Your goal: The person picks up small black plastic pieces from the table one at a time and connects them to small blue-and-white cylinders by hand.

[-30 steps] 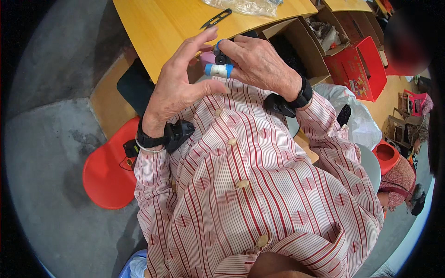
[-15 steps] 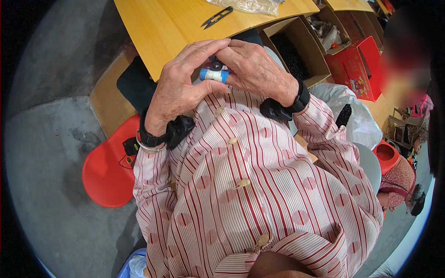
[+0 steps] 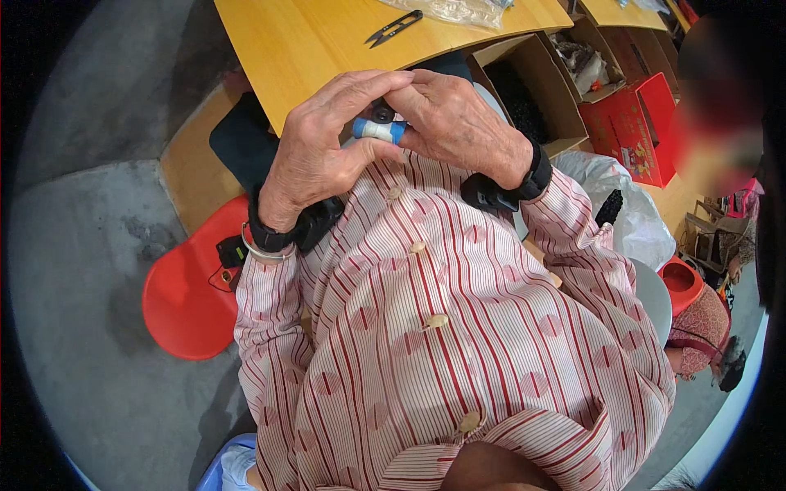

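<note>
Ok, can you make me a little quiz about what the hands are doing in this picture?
1. True or false: both hands pinch the small blue and white cylinder together, close to the striped shirt.
2. What lies on the yellow table near its far edge? A) black thread snips B) a hammer C) a red cup
3. Fill in: the seat on the person's left, down by the grey floor, is coloured ____.

Key: 1 true; 2 A; 3 red. The left hand is the one at the left of the picture, the right hand meets it over the cylinder, and each wrist wears a black band.
</note>
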### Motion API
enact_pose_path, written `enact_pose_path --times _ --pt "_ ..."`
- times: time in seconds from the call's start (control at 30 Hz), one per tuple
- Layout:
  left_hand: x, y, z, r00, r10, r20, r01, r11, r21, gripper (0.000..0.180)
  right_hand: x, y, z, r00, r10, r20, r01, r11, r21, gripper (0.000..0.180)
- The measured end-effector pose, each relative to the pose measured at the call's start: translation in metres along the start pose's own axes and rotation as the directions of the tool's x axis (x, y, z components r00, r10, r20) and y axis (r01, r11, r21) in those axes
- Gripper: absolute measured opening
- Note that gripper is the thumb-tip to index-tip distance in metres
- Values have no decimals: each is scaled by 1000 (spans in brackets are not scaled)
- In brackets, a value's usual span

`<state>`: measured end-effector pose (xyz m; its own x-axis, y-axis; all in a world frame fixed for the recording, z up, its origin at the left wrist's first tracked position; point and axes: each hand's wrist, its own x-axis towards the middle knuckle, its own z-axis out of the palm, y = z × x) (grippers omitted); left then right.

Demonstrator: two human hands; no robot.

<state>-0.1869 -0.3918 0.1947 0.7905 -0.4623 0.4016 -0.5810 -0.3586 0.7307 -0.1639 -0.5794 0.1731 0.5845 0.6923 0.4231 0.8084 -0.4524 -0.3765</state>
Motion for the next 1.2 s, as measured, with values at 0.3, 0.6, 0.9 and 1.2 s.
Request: enact_pose_path --times 0.3,0.6,0.9,1.2 --pt "1 5 -4 999 25 -28 -24 1000 15 58 8 3 -4 988 -99 -119 89 992 -86 35" --pt "-9 9 -9 849 -516 111 478 662 -577 27 14 -6 -13 989 -108 -97 78 959 -272 27" --pt "-6 7 5 847 -527 -69 425 750 -508 18 15 -1 -9 990 -106 -96 71 947 -315 23" --pt "1 14 5 824 -560 -79 475 761 -443 17 15 -4 -9 994 -78 -75 46 930 -364 20"
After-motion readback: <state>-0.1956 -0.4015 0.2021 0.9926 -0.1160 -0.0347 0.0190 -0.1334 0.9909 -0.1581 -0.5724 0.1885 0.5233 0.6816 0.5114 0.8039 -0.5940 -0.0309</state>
